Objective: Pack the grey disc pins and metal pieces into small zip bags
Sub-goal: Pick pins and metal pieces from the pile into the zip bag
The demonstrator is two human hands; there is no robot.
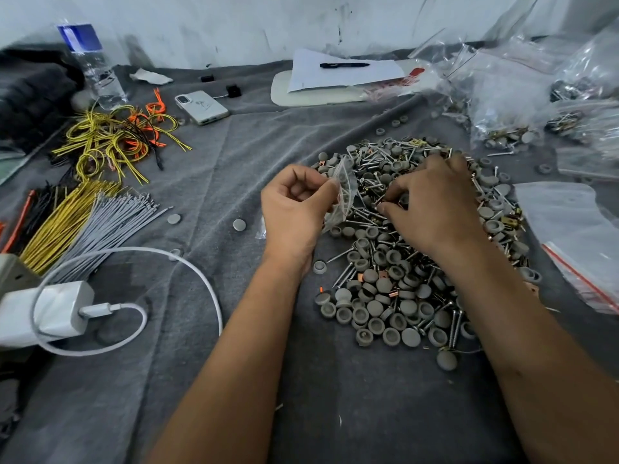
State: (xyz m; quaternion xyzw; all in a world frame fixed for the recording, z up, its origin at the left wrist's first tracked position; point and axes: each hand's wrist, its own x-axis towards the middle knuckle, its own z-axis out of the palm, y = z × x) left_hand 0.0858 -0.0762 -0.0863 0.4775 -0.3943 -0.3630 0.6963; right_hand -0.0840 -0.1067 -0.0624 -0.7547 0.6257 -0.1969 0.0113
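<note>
Picking from the heap of grey disc pins and metal screws (395,262) | your right hand (432,202) is pinching pieces there | your left hand (294,205) is gripping the small clear zip bag (345,192) just left of it, mouth facing right.

Grey discs (410,337) and silver screws (345,272) lie on a dark grey cloth (234,155). The wires (110,139) are yellow, orange and black (the charger (43,313) is white).

Single head-worn wide-angle view, looking forward and down, close over the grey cloth (234,155); wall (234,25) at far edge; no second view to overlap.
</note>
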